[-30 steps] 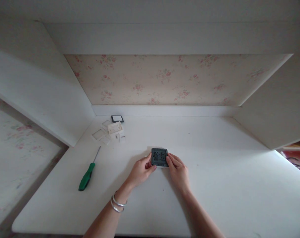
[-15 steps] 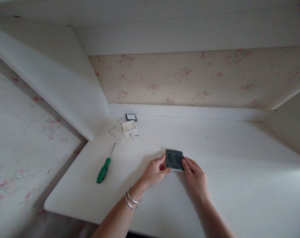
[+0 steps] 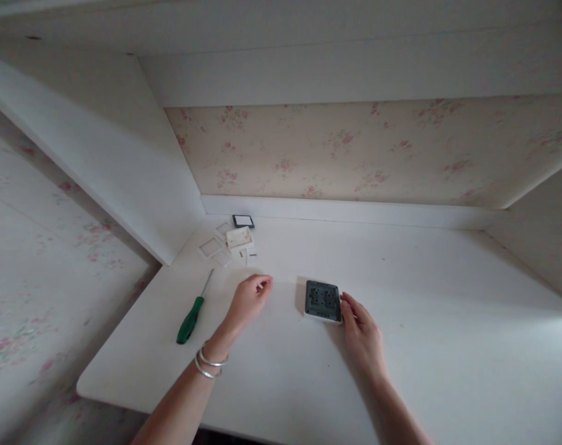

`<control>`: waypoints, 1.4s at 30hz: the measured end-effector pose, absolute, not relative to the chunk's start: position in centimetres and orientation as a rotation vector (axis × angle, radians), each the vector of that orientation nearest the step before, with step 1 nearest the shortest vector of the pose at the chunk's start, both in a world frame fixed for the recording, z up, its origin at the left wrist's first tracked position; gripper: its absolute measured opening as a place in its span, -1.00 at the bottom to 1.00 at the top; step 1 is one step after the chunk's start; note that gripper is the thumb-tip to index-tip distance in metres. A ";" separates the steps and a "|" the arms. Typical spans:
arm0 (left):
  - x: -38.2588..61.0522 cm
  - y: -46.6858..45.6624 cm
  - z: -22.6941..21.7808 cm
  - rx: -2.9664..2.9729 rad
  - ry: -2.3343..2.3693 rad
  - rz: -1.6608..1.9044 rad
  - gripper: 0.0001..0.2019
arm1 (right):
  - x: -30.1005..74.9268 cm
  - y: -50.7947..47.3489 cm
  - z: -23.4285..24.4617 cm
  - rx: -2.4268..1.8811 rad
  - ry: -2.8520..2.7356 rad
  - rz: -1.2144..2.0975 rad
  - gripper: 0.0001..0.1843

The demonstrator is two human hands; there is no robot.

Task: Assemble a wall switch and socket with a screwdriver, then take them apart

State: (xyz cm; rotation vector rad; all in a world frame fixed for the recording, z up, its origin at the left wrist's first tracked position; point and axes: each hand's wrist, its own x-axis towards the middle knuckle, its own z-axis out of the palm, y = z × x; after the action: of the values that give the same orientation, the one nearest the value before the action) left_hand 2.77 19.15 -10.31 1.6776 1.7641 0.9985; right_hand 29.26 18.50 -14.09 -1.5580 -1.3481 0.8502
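A dark grey square switch module point(image 3: 323, 301) lies on the white tabletop point(image 3: 401, 346). My right hand point(image 3: 361, 334) rests beside it, fingertips touching its right edge. My left hand point(image 3: 249, 301), with bangles on the wrist, is off the module to its left, fingers curled and pinched on a small pale piece that I cannot make out. A green-handled screwdriver point(image 3: 191, 317) lies further left of that hand.
Several small white plastic plates and parts point(image 3: 229, 244) and a black-framed piece point(image 3: 243, 220) lie in the back left corner. White side panels and floral wallpaper enclose the table. The table's left edge drops off near the screwdriver.
My left hand has let go of the module and moved left toward the screwdriver side. The module now lies flat, with only my right hand at it. The view shifted slightly.
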 end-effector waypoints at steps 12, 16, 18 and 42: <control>-2.5 27.2 -9.3 2.122 2.207 0.370 -0.77 | 29.5 18.8 -15.1 -1.505 -1.239 0.906 -0.52; -2.7 28.1 -10.1 2.116 2.209 0.282 -0.78 | 29.7 18.8 -15.3 -1.464 -1.223 0.906 -0.52; -2.8 28.2 -10.4 2.108 2.208 0.261 -0.78 | 29.7 18.8 -15.2 -1.455 -1.234 0.905 -0.53; 2.2 14.6 -8.3 1.110 1.712 1.318 -0.56 | 26.8 14.1 -10.7 -1.140 -1.568 0.571 -0.81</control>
State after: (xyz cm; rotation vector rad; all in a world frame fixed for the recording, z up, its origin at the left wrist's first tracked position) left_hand 2.15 14.61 -8.25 1.1097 1.7125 1.3183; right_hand 26.81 14.08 -10.65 -1.1400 -1.5675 0.5711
